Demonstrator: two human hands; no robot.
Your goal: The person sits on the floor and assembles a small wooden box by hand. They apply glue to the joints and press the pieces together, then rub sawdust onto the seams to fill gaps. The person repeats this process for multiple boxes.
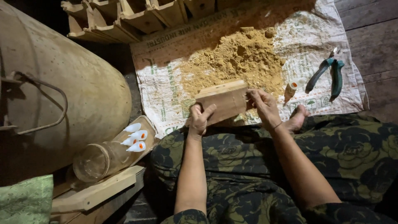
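At far left lay a big tan drum (62, 83), with small white bottles (136, 140) near it. I had my left hand (200, 120) clamped on the wooden block's (222, 101) near-left corner and my right hand (262, 105) pinching its right end, just near the sawdust heap (238, 58). I judged this a fitting step; next called for steady hold. Pliers (327, 74) lay right.

A dark plank floor (375, 45) is partly covered by a printed woven sack (166, 89). A large rounded metal drum (62, 83) is seen beside stacked wooden pieces (124, 16); bright light is cast centrally.
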